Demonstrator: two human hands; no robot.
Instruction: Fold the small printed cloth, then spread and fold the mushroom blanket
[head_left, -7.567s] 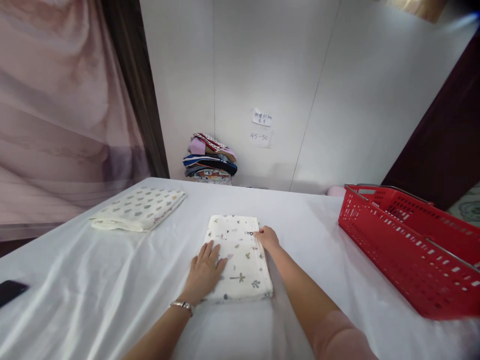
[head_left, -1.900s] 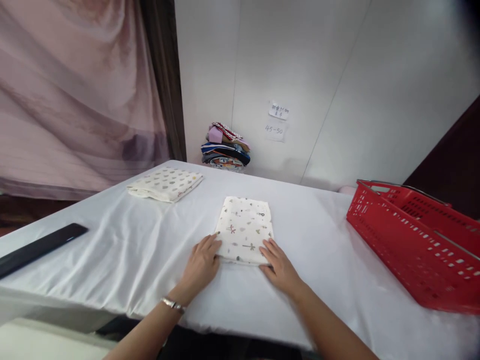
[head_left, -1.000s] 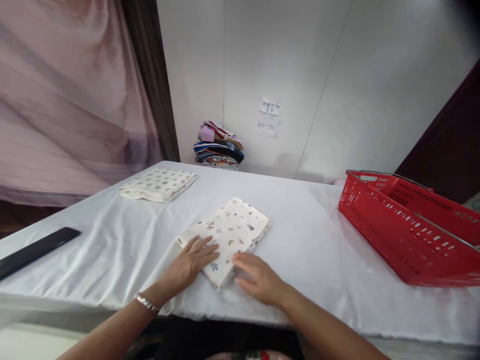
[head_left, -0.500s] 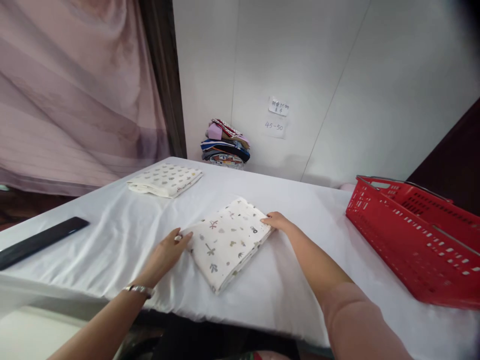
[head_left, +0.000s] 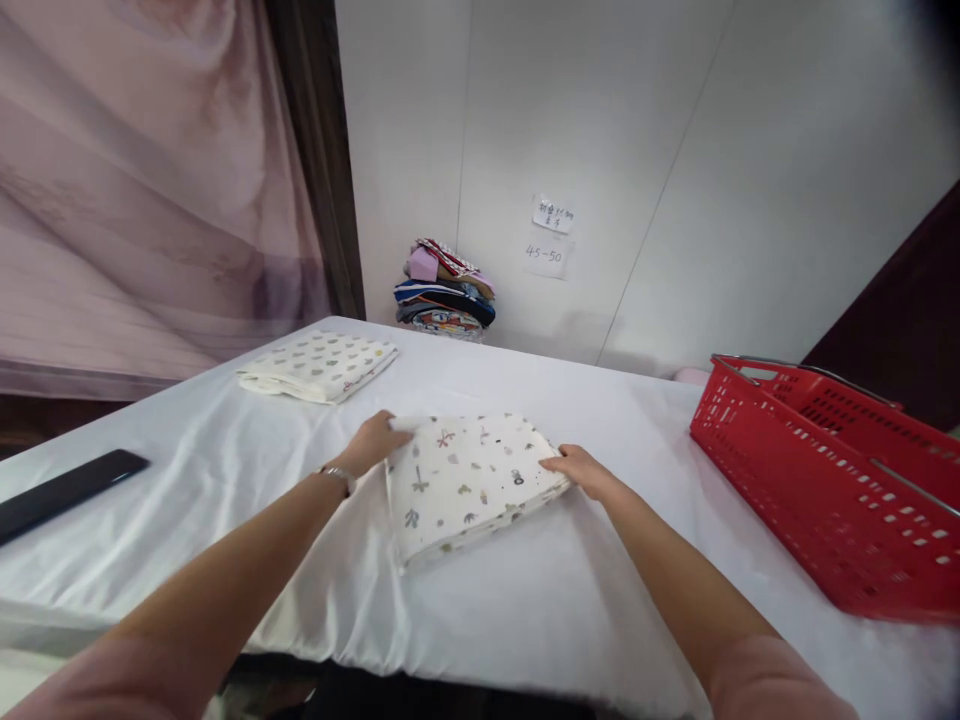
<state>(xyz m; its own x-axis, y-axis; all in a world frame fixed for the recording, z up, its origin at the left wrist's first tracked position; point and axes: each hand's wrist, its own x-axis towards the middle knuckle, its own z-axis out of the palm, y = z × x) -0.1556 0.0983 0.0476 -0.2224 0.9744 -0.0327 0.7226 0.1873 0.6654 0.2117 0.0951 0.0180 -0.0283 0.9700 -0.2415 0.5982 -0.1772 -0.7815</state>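
Observation:
A folded white cloth (head_left: 465, 480) with small plant prints is between my two hands over the middle of the table. My left hand (head_left: 377, 442) grips its left edge, fingers at the far left corner. At the right corner, my right hand (head_left: 581, 468) pinches the layers, thumb on top. The cloth's far side looks slightly raised; whether its near edge rests on the table I cannot tell. Farther back on the left lies another folded white cloth (head_left: 319, 365), printed with grey shapes, untouched.
A white sheet covers the table (head_left: 487, 620). On the right stands a red plastic basket (head_left: 810, 480) with metal handles. A long black object (head_left: 71, 490) lies at the left. Behind the table is a pile of folded fabrics (head_left: 446, 290) by the wall, which bears paper notes (head_left: 551, 235).
My left hand has moved up and right along the cloth's left side and now grips it. The cloth has turned and shifted slightly right with my right hand.

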